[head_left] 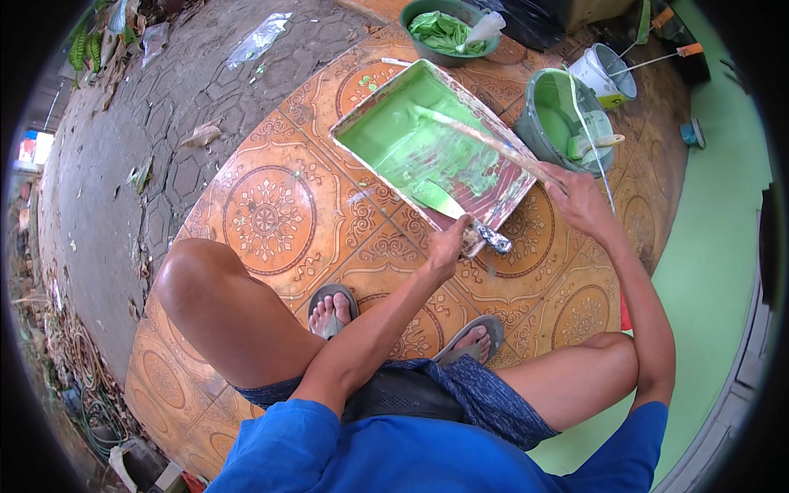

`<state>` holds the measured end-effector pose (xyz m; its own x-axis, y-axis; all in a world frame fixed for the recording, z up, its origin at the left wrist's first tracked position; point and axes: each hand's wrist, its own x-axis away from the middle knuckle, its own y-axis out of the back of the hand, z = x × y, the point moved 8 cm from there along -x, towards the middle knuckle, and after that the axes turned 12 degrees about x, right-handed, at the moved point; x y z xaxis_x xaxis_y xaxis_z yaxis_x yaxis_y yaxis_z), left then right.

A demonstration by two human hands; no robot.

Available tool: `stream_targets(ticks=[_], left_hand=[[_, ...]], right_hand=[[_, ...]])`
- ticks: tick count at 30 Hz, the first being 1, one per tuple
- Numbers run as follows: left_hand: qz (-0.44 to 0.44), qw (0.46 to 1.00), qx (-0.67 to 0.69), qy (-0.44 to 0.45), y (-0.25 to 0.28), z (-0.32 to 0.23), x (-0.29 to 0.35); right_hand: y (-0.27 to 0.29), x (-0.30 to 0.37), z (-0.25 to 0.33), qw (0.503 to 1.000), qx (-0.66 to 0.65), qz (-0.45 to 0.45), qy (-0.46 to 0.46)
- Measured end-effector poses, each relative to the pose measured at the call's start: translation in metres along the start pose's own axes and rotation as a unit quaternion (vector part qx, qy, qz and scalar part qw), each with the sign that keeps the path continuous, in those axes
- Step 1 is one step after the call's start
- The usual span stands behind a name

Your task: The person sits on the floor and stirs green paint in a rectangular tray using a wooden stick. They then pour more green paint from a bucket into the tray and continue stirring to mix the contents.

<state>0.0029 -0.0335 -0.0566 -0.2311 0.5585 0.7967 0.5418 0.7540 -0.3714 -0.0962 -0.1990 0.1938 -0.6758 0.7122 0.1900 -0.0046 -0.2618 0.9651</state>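
In my closed left hand [448, 246] is a scraper-like tool whose flat blade [437, 200] is coated in light green paint. Its silver and dark handle end [495, 239] sticks out to the right of my fingers. My right hand [578, 199] grips a pale, paint-smeared stick [481, 135], which slants over the tray with its far end at the green paint. The paint tray [374, 170] lies below both hands. Green paint pools at its far end, and smeared reddish ridges show at the near end.
Right of the tray stands a grey bucket [526, 131] of green paint with a paintbrush [596, 144] across it. Behind are a white pail [590, 70] with orange-handled tools and a green basin [419, 51]. A light green wall [719, 222] borders the tiled floor [329, 238].
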Motion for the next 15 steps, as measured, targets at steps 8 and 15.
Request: stream_targets(ticks=[8,15], left_hand=[[-0.025,1.000,-0.009,0.000,0.002,-0.004,0.005],[-0.005,1.000,0.000,0.021,-0.003,-0.007,0.013]], right_hand=[[0.003,0.000,-0.002,1.000,-0.010,0.017,0.018],[0.003,0.005,-0.004,1.000,-0.004,0.018,0.005]])
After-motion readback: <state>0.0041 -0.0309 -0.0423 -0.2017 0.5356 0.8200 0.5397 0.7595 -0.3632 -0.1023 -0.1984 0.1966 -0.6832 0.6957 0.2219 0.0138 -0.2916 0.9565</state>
